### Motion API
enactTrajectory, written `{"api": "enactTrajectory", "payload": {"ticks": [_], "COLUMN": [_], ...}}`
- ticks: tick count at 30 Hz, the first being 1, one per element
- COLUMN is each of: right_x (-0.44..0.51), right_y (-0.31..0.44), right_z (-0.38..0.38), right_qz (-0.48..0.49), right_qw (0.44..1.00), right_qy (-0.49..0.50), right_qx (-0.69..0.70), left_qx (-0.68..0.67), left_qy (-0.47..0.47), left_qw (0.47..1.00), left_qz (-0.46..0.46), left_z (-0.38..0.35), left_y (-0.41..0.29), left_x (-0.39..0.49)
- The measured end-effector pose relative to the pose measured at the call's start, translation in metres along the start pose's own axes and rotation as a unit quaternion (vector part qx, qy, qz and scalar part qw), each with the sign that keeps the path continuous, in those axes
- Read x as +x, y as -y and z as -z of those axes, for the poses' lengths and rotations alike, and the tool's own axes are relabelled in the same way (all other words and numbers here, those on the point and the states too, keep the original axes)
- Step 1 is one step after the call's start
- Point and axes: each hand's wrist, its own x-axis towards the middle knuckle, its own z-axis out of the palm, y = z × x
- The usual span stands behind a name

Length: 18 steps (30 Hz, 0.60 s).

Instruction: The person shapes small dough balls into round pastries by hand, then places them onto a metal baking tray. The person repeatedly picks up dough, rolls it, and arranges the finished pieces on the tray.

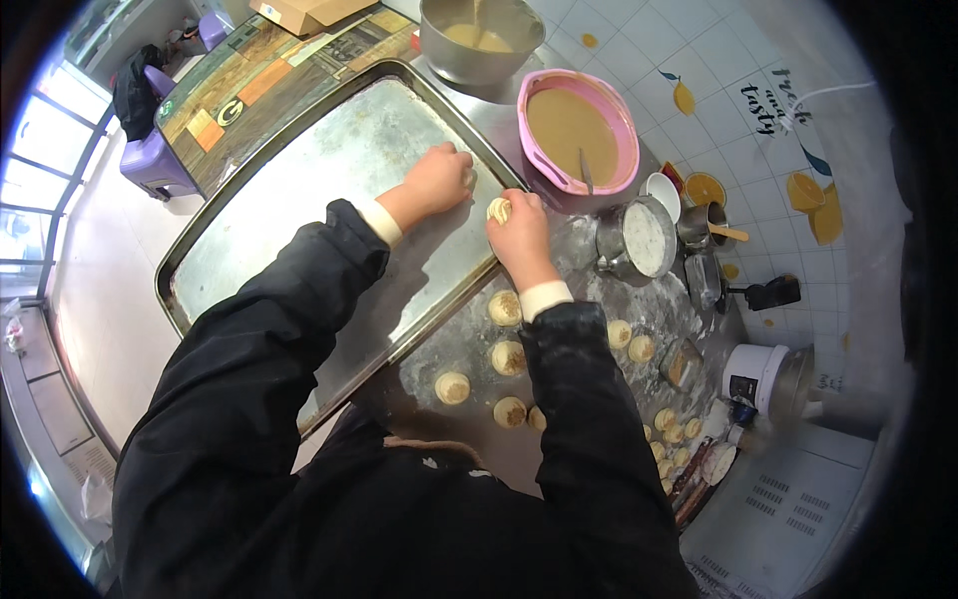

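Observation:
My right hand (522,236) is closed around a swirled dough piece (499,210) at the near right edge of a large metal baking tray (269,217). Over the tray's inner surface hovers or rests my left hand (440,180), its fingers curled downward. A small pale patch shows at those fingers, but I cannot tell whether they hold something. Several round layered dough pieces (508,358), some with brown crumbs on top, lie on the floured metal worktop (569,254) beside the tray, partly hidden by my right sleeve.
A pink basin (635,142) of tan batter with a utensil and a steel bowl (479,64) stand beyond the tray. Rightward are a flour sieve (648,238), a steel cup (697,224), a glass container (682,365), a white bucket (756,378) and smaller dough pieces (673,433).

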Motion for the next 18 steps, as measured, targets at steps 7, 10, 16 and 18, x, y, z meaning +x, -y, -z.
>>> {"api": "enactTrajectory", "payload": {"ticks": [7, 10, 16, 18], "right_x": [0.014, 0.015, -0.013, -0.047], "right_y": [-0.008, -0.003, -0.016, -0.035], "right_z": [-0.033, -0.036, 0.026, 0.064], "right_qz": [-0.057, -0.047, 0.03, 0.067], "right_qw": [0.995, 0.995, 0.995, 0.987], "right_qy": [0.024, 0.024, -0.094, -0.141], "right_qx": [-0.08, -0.089, -0.013, 0.039], "left_qx": [-0.003, 0.023, 0.064, 0.008], "left_qy": [-0.043, -0.037, -0.187, -0.136], "left_qw": [0.999, 0.999, 0.979, 0.987], "left_qz": [-0.017, -0.01, -0.054, -0.084], "left_z": [-0.017, -0.02, -0.002, 0.009], "left_y": [0.008, 0.009, -0.009, -0.028], "left_x": [0.009, 0.011, -0.01, -0.055]}}
